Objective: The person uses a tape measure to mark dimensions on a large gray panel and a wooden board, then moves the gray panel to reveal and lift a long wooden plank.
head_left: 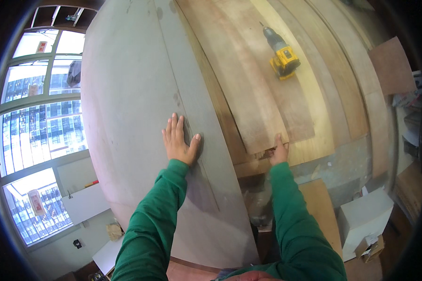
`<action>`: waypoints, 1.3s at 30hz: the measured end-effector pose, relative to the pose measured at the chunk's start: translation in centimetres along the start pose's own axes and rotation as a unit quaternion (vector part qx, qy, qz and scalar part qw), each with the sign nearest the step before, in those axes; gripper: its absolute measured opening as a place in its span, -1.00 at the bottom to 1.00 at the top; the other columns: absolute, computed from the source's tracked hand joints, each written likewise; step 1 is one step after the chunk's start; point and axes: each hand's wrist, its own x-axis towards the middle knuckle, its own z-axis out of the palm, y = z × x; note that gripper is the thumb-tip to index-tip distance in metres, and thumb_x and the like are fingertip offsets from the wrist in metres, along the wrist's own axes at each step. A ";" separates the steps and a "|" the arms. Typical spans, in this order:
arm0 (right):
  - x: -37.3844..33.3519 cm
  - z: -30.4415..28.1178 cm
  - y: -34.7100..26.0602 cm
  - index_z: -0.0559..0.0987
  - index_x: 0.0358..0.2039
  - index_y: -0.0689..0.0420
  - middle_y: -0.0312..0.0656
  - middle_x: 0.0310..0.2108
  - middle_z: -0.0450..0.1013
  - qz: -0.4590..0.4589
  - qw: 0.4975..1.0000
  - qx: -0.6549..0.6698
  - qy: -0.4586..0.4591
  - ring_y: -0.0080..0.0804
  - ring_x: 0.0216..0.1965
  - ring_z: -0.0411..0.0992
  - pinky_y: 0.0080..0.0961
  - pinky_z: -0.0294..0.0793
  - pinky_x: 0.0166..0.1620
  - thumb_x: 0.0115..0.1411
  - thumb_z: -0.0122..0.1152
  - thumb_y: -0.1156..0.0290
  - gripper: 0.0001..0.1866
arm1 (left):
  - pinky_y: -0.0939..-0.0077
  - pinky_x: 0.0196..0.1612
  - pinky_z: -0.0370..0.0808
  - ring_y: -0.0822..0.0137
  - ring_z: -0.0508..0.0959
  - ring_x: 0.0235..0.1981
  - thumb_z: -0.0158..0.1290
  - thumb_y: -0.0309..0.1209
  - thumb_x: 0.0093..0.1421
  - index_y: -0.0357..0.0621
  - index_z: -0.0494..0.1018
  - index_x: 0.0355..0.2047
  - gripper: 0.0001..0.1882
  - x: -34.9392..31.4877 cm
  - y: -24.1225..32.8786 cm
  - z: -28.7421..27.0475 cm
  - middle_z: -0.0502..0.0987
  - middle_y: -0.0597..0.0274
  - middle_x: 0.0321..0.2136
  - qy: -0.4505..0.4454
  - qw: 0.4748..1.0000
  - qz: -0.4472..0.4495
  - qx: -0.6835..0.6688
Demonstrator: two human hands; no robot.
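Observation:
My left hand (177,142) lies flat, fingers stretched, on a large pale grey panel (126,93). The panel has a long dark line and several smudges along it. At the near corner of a thin brown plywood sheet (248,107), my right hand (280,152) pinches the edge, thumb on top and the other fingers mostly hidden. That sheet lies on a stack of other wooden boards (321,126) to the right of the grey panel. A yellow and black cordless drill (282,55) rests farther back on the boards, its bit pointing away.
Windows (40,126) line the wall at the left. A white box (365,218) stands at the lower right beside a tan board (319,201). A reddish-brown board (392,65) sticks out at the far right. A white table corner (109,253) shows at the lower left.

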 end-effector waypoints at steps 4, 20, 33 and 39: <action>1.9 -3.3 -1.7 0.33 0.08 0.13 -0.16 -0.02 0.35 0.030 0.981 0.026 -0.192 -0.21 -0.15 0.38 -0.22 0.41 -0.14 0.16 0.19 0.17 -0.47 | -0.01 0.31 -0.14 0.04 0.02 0.32 0.04 -0.10 0.08 -0.11 0.17 0.22 -0.28 0.0 0.4 -0.3 0.08 0.08 0.29 0.007 1.000 0.001 -0.006; 5.5 1.9 -10.9 0.36 0.08 0.31 -0.09 -0.03 0.43 0.085 0.818 -0.377 -0.426 -0.29 -0.11 0.47 -0.30 0.49 -0.09 0.15 0.18 0.00 -0.32 | 0.02 0.32 -0.17 0.08 0.00 0.33 0.03 -0.06 0.09 -0.11 0.15 0.23 -0.26 0.4 0.7 -0.4 0.07 0.09 0.29 0.006 1.000 0.000 0.001; -0.5 3.1 -11.8 0.51 -0.14 0.35 -0.09 -0.24 0.53 -0.044 0.856 -0.422 -0.295 -0.33 -0.23 0.49 -0.44 0.47 -0.14 0.02 0.36 0.36 -0.57 | 0.03 0.32 -0.16 0.05 0.02 0.32 0.01 -0.07 0.12 -0.13 0.17 0.22 -0.30 -0.3 -0.4 0.4 0.08 0.08 0.29 0.006 1.000 0.000 0.000; 3.0 -3.0 -11.1 0.53 -0.16 0.36 -0.09 -0.26 0.54 -0.132 0.842 -0.437 -0.287 -0.33 -0.26 0.50 -0.43 0.46 -0.16 0.01 0.32 0.42 -0.61 | 0.00 0.32 -0.18 0.07 0.00 0.33 0.04 -0.06 0.10 -0.12 0.17 0.22 -0.27 0.2 0.0 -0.1 0.07 0.07 0.29 0.017 1.000 0.005 -0.009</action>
